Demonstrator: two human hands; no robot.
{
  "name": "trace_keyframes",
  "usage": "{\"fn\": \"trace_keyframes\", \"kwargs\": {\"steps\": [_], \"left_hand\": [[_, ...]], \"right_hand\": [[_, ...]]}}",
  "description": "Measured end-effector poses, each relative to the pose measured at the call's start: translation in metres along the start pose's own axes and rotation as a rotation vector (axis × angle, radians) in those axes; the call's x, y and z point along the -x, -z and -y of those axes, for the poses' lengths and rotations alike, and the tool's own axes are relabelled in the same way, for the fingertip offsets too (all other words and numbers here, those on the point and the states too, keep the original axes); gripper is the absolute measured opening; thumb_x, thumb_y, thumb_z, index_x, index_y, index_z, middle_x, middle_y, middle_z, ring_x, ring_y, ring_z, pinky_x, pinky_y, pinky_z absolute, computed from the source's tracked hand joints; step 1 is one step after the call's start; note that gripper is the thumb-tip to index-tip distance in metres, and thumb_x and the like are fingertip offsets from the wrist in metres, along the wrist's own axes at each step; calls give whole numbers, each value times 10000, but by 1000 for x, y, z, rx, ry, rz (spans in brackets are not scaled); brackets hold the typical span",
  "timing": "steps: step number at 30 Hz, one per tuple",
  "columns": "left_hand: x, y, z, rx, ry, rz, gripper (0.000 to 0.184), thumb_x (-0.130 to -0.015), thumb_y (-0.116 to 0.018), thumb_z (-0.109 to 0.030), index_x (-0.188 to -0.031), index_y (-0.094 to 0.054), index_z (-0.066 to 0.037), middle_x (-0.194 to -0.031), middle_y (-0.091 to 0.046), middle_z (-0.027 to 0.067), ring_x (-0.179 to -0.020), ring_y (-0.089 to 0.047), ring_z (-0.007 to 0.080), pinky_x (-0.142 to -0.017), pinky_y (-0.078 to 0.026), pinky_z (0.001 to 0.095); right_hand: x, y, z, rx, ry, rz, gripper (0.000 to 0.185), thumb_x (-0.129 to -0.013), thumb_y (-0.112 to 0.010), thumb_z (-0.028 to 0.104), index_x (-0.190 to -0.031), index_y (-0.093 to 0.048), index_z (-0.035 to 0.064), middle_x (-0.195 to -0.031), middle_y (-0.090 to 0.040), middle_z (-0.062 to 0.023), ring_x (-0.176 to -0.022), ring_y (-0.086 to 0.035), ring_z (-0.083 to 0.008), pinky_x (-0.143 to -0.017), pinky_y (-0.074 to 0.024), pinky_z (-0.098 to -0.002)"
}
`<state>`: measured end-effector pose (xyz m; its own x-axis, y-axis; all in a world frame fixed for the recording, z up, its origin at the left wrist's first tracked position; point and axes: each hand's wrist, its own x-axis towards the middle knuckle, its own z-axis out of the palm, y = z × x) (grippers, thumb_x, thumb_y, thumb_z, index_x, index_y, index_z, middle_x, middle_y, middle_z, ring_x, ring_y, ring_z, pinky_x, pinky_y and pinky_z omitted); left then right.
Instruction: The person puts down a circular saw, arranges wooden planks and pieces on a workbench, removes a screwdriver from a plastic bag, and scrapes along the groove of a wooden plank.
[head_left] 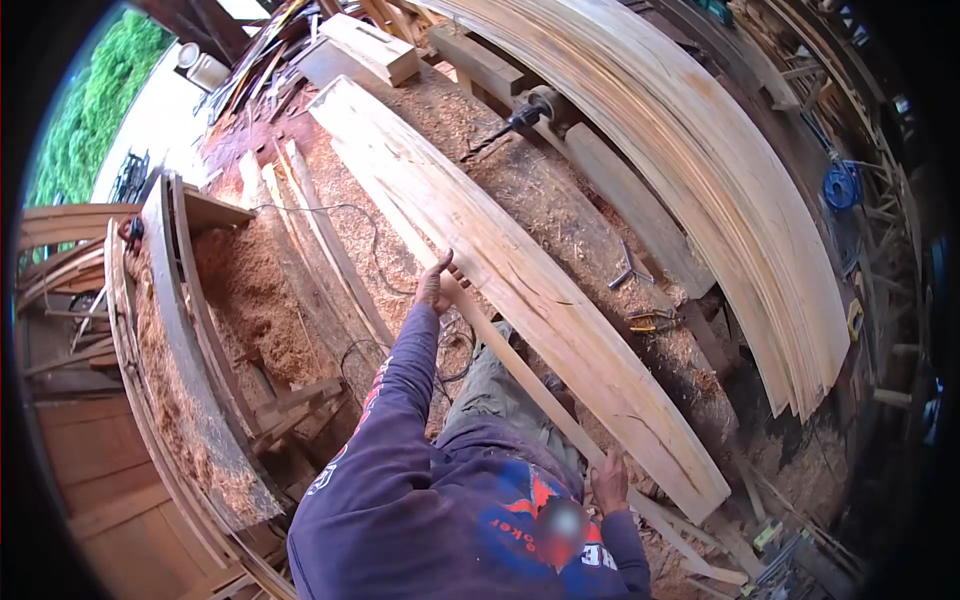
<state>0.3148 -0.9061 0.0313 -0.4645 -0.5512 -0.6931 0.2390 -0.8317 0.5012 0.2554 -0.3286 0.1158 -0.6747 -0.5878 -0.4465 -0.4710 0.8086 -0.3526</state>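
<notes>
My left hand (pixel 433 288) is closed around a long, narrow wooden strip (pixel 515 362), with fingertips showing on its far side. Farther down, near my body, my right hand (pixel 608 483) grips the same strip toward its lower end. Right beside the strip lies a wide, pale wooden plank (pixel 510 270), with dark cracks along its grain. The strip's upper end runs close along the plank's edge; whether they touch there I cannot tell.
A stack of wide boards (pixel 690 150) lies to the right. A drill with a long bit (pixel 525 115), a metal three-armed tool (pixel 630 268) and pliers (pixel 655 320) rest on the shavings-covered bench. Sawdust (pixel 250 310) and slabs (pixel 215 370) fill the left, with a cable (pixel 375 235) trailing across.
</notes>
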Motion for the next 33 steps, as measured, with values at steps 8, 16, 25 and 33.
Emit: {"fn": "trace_keyframes", "kwargs": {"steps": [8,16,25,33], "left_hand": [[15,-27,-17,-87,51,-181,257,-787,-816,-233,-955,-698,-78,-879,-647,16,-797,-629,195,-710,-558,383],[70,-110,-57,-485,-60,-205,436,-741,-893,-222,-1051,-701,17,-946,-670,80,-831,-665,190,-668,-553,328],[25,-164,-45,-463,-251,-39,356,-824,-838,-226,-1018,-701,38,-883,-705,108,-754,-700,212,-648,-609,361],[-11,-175,-39,-569,-497,-50,146,-780,-778,-78,-875,-719,15,-780,-704,73,-661,-666,160,-585,-554,313]], "right_hand": [[1,34,8,66,-122,-182,603,-709,-657,73,-1274,-478,-39,-1126,-541,-286,-1074,-528,-481,-968,-429,-548],[-28,95,8,180,-85,-468,688,-739,-724,64,-1379,-477,23,-1336,-446,-227,-1178,-511,-421,-992,-460,-489],[-75,167,10,129,-102,-421,805,-686,-598,-81,-1463,-417,19,-1467,-450,-192,-1241,-456,-421,-1055,-403,-454],[-95,176,-29,17,-55,-345,803,-706,-776,6,-1447,-464,25,-1444,-493,-223,-1243,-462,-448,-1073,-386,-494]]}}
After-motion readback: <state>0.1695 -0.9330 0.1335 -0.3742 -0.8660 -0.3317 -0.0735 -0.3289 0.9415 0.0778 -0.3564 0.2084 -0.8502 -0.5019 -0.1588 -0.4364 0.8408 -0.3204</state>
